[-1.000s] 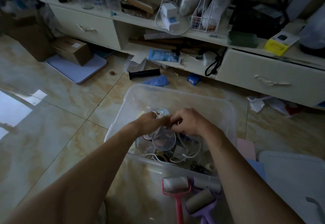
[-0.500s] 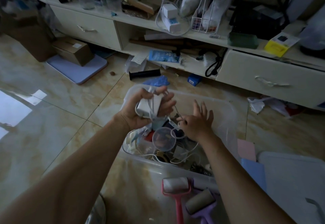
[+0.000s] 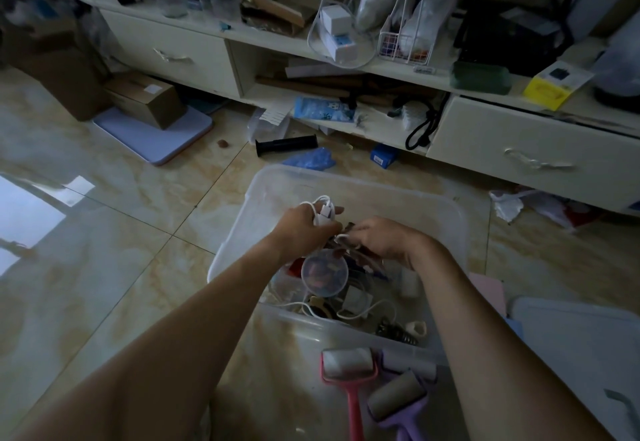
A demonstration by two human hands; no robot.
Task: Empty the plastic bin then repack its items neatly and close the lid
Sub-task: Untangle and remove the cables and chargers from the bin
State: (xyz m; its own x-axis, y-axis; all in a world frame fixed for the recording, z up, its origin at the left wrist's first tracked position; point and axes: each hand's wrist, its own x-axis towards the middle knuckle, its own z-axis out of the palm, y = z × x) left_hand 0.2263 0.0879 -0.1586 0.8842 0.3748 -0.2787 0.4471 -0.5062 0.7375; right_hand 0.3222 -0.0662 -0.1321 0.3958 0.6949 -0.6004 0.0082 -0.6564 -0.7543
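Clear plastic bin [image 3: 446,205] (lid off) holds tangled clutter.

Translucent plastic bin [image 3: 460,233] on glossy, seemingly marble-patterned floor tiles [image 3: 104,250].

Dim room — glossy marbled floor tiles [image 3: 104,233] catching window glare, a cluttered cream cabinet [image 3: 519,150] with drawers along the back.

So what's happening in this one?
A person is unpacking a clear bin on the floor. The left hand grips a white charger with its cable, and the right hand pinches something small beside it, over the bin. Cables and a round container remain inside. Lint rollers lie in front, the lid to the right.
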